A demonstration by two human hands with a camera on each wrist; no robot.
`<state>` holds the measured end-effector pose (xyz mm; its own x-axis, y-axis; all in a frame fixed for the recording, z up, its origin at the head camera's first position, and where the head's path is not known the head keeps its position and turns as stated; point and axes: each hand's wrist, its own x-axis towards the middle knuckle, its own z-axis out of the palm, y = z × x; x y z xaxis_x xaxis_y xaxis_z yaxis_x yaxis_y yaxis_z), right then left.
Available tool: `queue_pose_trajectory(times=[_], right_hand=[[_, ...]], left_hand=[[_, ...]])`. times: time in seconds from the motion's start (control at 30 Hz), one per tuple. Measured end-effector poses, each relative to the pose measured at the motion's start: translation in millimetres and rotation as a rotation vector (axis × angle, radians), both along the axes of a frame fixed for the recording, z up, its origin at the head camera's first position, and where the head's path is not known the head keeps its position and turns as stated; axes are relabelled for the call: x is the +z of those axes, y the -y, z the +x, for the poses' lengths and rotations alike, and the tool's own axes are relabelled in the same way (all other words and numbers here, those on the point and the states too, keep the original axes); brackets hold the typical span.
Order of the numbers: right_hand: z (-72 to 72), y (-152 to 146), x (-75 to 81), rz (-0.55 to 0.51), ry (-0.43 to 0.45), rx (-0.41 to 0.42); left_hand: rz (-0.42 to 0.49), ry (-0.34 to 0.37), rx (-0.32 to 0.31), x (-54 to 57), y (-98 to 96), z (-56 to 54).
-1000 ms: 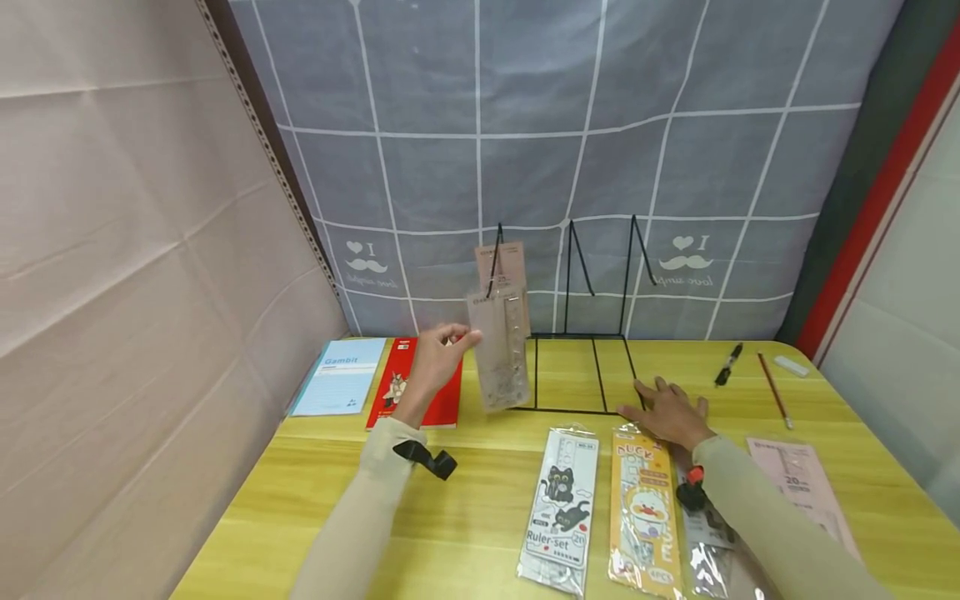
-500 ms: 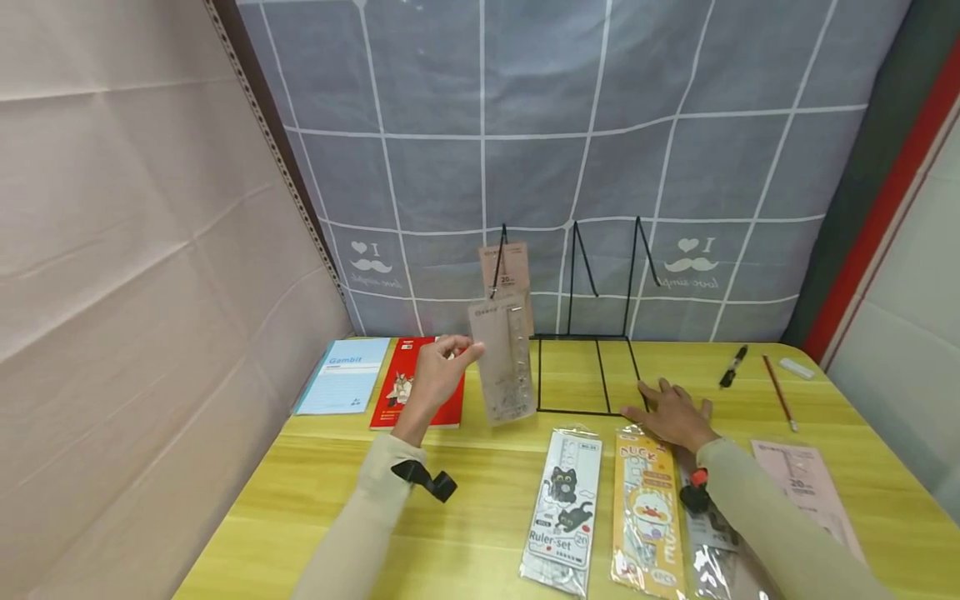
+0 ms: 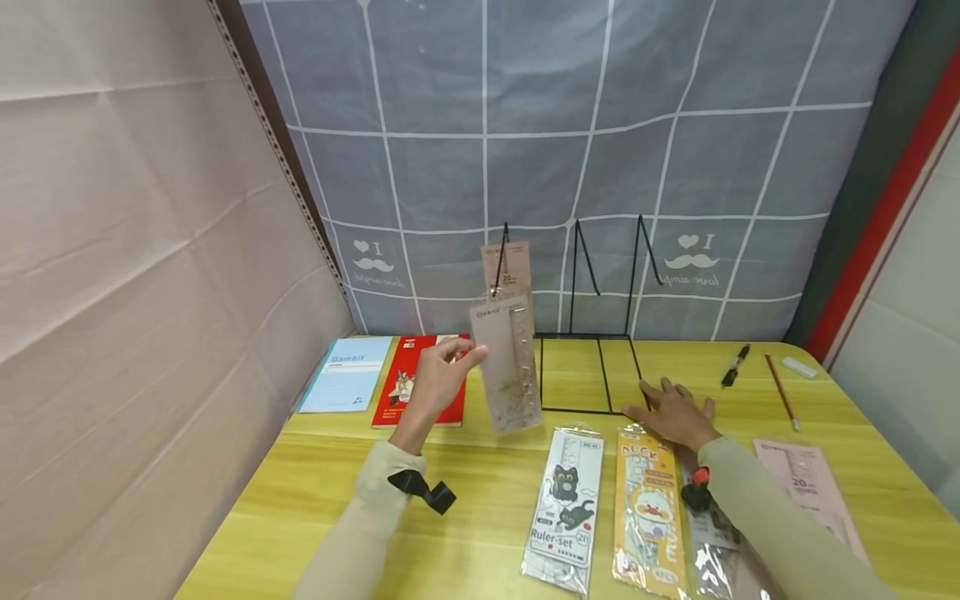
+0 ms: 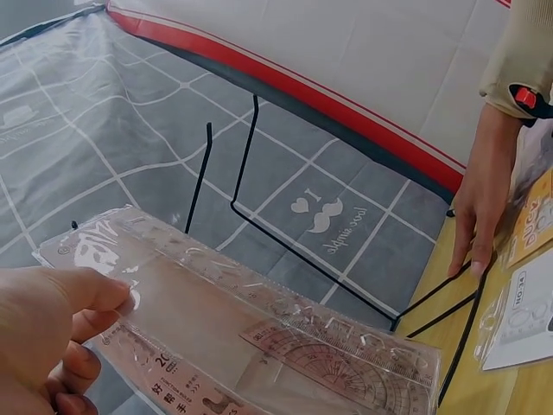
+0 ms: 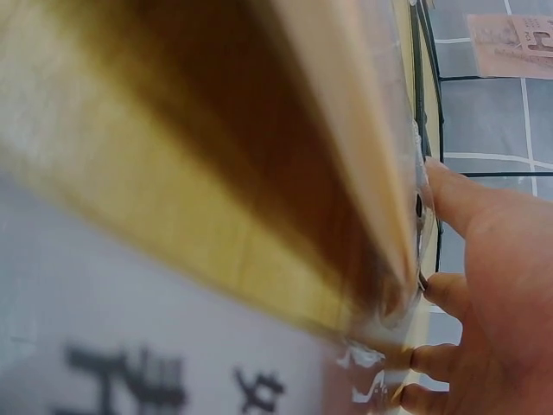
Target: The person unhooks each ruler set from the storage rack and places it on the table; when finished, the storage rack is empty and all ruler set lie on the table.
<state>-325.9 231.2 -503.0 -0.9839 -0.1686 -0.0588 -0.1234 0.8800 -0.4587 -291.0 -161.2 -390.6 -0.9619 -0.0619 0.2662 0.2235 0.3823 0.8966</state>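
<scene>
My left hand pinches the left edge of a clear-packed ruler set, thumb against fingers. In the left wrist view, a ruler and a protractor show through the plastic of this pack. Its top end is right by the tip of the left hook of a black wire display rack; whether the hook passes through its hole I cannot tell. A pink pack hangs farther back on that hook. With fingers spread, my right hand rests on the front right corner of the rack's base.
On the table lie a cat ruler set, an orange duck pack and a pink pack; another is partly under my right forearm. Blue and red notebooks lie left. A pen, pencil and eraser lie right.
The ruler set in my left hand has come down and slightly toward me, out to the hook's tip. My right hand stays on the rack's corner.
</scene>
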Motion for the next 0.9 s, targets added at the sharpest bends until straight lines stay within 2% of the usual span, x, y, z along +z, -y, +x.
queue_pose_trajectory(times=[0.13, 0.33, 0.53, 0.9], right_hand=[[-0.3, 0, -1.6, -0.002, -0.008, 0.000], [-1.5, 0, -2.9, 0.000, -0.010, 0.001], [-1.1, -1, -0.5, -0.003, -0.004, -0.001], [-0.8, 1, -1.6, -0.007, -0.007, 0.008]], left_hand=[[0.010, 0.003, -0.014, 2.0, -0.3, 7.0], [-0.011, 0.048, -0.042, 4.4, 1.9, 18.4], [-0.018, 0.095, -0.038, 6.3, 7.3, 30.1], [-0.041, 0.173, -0.056, 1.0, 24.2, 66.1]])
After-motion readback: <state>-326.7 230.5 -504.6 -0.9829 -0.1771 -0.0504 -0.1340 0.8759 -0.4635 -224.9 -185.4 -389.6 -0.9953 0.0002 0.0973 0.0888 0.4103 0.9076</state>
